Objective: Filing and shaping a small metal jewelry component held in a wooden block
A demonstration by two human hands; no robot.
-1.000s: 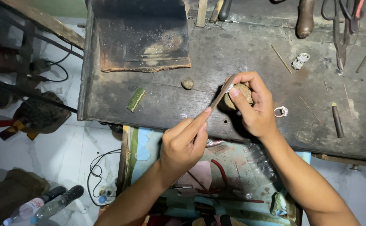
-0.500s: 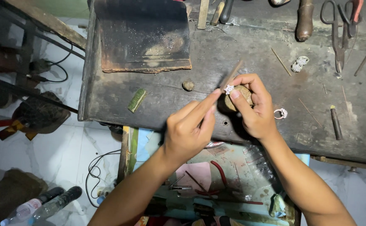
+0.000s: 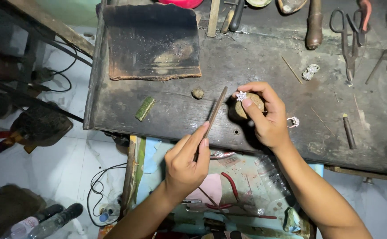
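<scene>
Bench top (image 3: 264, 57) is dark, worn wood, scratched and sooty, with a small hole near the front edge. A blackened, charred rectangular block (image 3: 153, 42) is sitting at the back left, pale ash speckling its face. A small green ribbed piece (image 3: 145, 108) and a rough brown pebble-like lump (image 3: 198, 93) are lying on the wood between block and hands. Dark metal shears (image 3: 349, 37), a brown wooden tool handle (image 3: 314, 24) and thin sticks are lying along the back right. Two silver ring-like pieces are lying loose: one (image 3: 310, 71) further back, one (image 3: 293, 121) just beside the right wrist.

Right hand (image 3: 264, 117) is gripping a rounded tan knob (image 3: 248, 106), fingers wrapped tight around it, pressed on the bench. A small silver star-shaped ornament (image 3: 241, 95), faceted and glinting, is sitting on top of the knob, pinned under the thumb tip.

Left hand (image 3: 185, 161) is pinching a thin dark straight file (image 3: 214, 113), fingers narrow around its lower end, index finger laid along the shaft. The file is angling up toward the knob, tip just left of it, not touching the ornament.

Versus half a second ago: left hand is pulled back toward the body and off the ornament; the file, then lying over the piece, is now clear of it. Right hand and knob are holding position.
</scene>
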